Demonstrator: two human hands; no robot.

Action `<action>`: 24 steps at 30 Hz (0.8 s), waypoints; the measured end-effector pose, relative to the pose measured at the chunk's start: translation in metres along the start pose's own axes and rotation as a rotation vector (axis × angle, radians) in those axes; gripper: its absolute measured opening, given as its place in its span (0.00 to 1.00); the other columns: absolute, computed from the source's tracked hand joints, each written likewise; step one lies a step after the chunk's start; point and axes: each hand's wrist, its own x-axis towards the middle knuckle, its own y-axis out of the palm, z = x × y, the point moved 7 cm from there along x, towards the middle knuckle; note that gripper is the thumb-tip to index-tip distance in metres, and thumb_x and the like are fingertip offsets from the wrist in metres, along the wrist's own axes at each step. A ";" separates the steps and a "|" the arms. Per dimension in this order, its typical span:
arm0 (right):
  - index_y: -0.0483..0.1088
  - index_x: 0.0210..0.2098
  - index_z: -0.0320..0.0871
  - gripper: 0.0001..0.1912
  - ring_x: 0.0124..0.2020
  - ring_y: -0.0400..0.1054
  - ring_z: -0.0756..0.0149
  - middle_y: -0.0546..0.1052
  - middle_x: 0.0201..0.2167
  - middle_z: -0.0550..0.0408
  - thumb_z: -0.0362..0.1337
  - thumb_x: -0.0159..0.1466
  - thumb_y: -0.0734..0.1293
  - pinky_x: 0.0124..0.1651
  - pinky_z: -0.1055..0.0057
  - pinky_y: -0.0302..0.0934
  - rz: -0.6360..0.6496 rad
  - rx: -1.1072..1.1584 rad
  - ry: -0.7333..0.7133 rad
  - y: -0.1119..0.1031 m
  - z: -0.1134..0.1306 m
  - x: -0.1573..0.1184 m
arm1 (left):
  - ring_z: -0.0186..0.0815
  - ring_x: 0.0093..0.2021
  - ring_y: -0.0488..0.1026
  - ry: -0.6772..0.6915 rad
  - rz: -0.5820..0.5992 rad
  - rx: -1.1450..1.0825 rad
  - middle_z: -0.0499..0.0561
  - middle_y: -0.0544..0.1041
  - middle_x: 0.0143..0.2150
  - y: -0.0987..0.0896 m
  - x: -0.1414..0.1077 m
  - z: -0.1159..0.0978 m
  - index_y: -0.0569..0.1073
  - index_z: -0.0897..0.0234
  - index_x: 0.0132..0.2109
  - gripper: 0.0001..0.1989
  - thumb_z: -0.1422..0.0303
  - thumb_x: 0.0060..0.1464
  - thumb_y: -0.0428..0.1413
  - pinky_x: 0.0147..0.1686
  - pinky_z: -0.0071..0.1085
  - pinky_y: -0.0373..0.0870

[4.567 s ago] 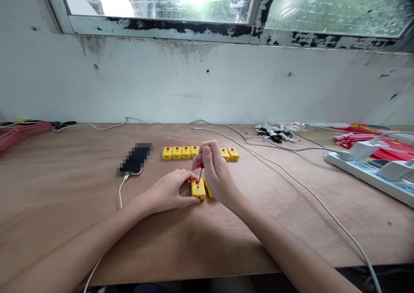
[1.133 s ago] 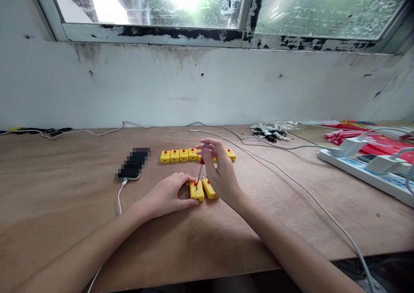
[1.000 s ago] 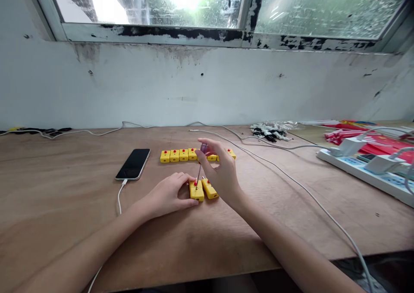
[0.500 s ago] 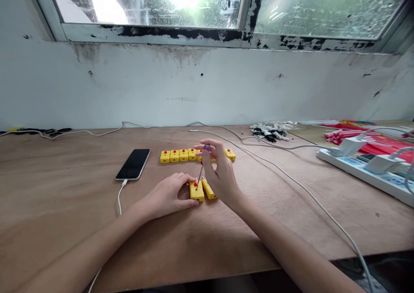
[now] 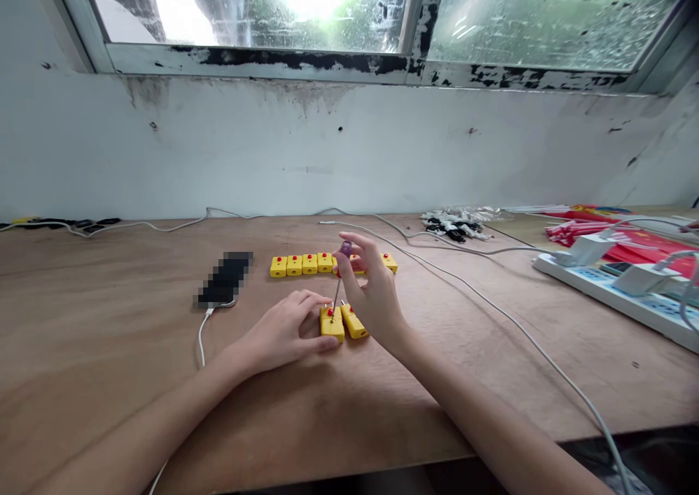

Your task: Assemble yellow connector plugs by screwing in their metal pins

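R hand (image 5: 372, 287) hides pt of yellow row (image 5: 309, 265) (pwr strip (image 5: 593, 293) far R).

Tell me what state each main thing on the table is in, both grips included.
Left grip: closed around near block.
Right grip: holding screwdriver.
Screwdriver: tilted, tip at near block.
Near block: lying flat, held.
Second block: askew beside near block.
Block row: lined up, partly hidden by right grip.
Phone: lying down, screen pixelated.
Power strip: chargers plugged in.
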 end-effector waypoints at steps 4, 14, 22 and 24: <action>0.58 0.51 0.48 0.12 0.29 0.72 0.69 0.75 0.44 0.50 0.39 0.68 0.53 0.32 0.68 0.67 0.040 0.046 0.025 0.003 -0.001 -0.002 | 0.39 0.49 0.69 0.106 -0.152 0.012 0.51 0.73 0.48 -0.009 0.002 -0.005 0.73 0.59 0.43 0.08 0.65 0.59 0.53 0.50 0.37 0.66; 0.61 0.53 0.48 0.15 0.37 0.73 0.66 0.74 0.40 0.52 0.38 0.67 0.57 0.38 0.66 0.69 0.042 -0.010 -0.035 0.005 0.003 -0.002 | 0.38 0.44 0.71 0.122 -0.164 -0.063 0.51 0.74 0.43 -0.003 0.006 -0.005 0.75 0.60 0.36 0.05 0.69 0.56 0.54 0.46 0.34 0.69; 0.59 0.52 0.47 0.14 0.31 0.73 0.68 0.75 0.44 0.50 0.39 0.68 0.56 0.29 0.69 0.68 0.096 0.074 0.018 0.009 0.000 -0.004 | 0.39 0.47 0.70 0.054 -0.114 -0.180 0.51 0.74 0.44 -0.001 0.006 0.000 0.75 0.60 0.36 0.05 0.66 0.56 0.55 0.47 0.34 0.68; 0.59 0.51 0.47 0.13 0.26 0.70 0.70 0.75 0.41 0.51 0.39 0.67 0.56 0.28 0.70 0.67 0.057 0.075 0.017 0.006 0.002 -0.003 | 0.39 0.46 0.70 0.052 -0.117 -0.195 0.51 0.75 0.44 -0.001 0.007 -0.002 0.75 0.60 0.35 0.04 0.67 0.55 0.56 0.48 0.35 0.68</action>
